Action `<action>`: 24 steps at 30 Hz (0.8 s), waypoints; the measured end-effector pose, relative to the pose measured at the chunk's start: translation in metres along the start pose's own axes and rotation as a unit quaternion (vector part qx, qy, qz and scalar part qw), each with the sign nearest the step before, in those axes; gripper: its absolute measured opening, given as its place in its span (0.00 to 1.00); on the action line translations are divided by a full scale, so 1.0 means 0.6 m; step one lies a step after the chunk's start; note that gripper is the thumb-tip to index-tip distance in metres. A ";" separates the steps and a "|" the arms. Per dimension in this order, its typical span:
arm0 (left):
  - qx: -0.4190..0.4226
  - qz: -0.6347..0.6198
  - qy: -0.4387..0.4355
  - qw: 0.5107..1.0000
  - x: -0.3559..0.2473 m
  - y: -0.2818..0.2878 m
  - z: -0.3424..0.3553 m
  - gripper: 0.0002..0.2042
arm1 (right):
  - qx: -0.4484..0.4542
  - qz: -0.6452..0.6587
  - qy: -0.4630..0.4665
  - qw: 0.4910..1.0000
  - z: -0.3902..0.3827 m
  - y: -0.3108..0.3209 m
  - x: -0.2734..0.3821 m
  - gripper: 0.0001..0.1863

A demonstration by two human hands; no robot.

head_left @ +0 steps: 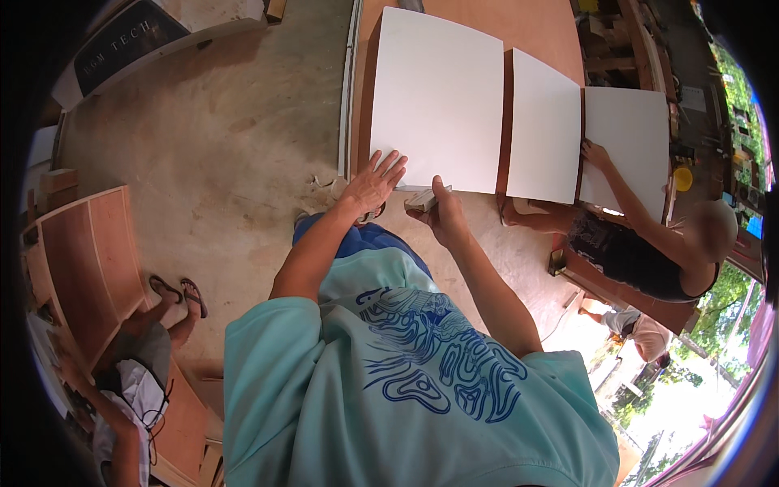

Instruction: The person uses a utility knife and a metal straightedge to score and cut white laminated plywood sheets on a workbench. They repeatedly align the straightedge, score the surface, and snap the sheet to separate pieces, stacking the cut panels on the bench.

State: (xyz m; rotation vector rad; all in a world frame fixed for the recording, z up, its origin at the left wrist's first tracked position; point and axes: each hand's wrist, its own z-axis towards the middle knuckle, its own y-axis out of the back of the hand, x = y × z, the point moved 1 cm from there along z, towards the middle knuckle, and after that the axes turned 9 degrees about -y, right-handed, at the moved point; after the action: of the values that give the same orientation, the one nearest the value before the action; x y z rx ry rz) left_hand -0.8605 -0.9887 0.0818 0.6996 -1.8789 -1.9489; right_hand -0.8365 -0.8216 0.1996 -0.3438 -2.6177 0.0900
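A large white panel (442, 97) lies in front of me on a brown worktable. My left hand (376, 187) rests on its near left corner, palm down with the fingers extended. My right hand (445, 217) is closed around a small greyish rectangular block (419, 198), thumb on top, at the panel's near edge. The block looks like a sanding block, but its underside is hidden. Whether it touches the edge I cannot tell.
Two more white panels, a middle one (547, 126) and a right one (625, 142), lie alongside. A co-worker (641, 256) in a dark top reaches onto the right one. Another person (134, 398) sits at the lower left beside a brown wooden cabinet (93, 264). Concrete floor (243, 122) spreads left.
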 end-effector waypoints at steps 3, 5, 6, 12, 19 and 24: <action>-0.005 0.016 0.015 1.000 -0.010 0.005 -0.007 0.25 | -0.044 -0.226 0.047 0.972 -0.044 0.023 0.019 0.34; -0.049 0.008 0.031 0.998 -0.018 -0.004 -0.004 0.24 | -0.086 -0.411 0.120 0.899 -0.067 0.041 0.024 0.36; -0.067 0.006 0.044 0.997 -0.023 -0.012 -0.006 0.24 | -0.092 -0.445 0.133 0.881 -0.076 0.044 0.022 0.32; -0.060 0.006 0.062 0.996 -0.024 -0.032 0.003 0.24 | 0.057 -0.726 0.392 0.563 -0.094 -0.014 0.078 0.28; -0.037 -0.048 0.115 0.991 -0.032 -0.035 0.016 0.27 | 0.280 -0.750 0.240 0.550 -0.050 -0.056 0.105 0.31; -0.071 -0.131 0.222 0.963 -0.054 -0.040 0.020 0.24 | 0.324 -0.734 0.320 0.504 0.015 -0.055 0.080 0.13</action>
State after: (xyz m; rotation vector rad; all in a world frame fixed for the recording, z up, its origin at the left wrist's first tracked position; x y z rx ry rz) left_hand -0.8385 -0.9589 0.0618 1.2719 -1.4186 -1.8512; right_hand -0.8890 -0.8408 0.2182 1.7205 -1.1785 0.2560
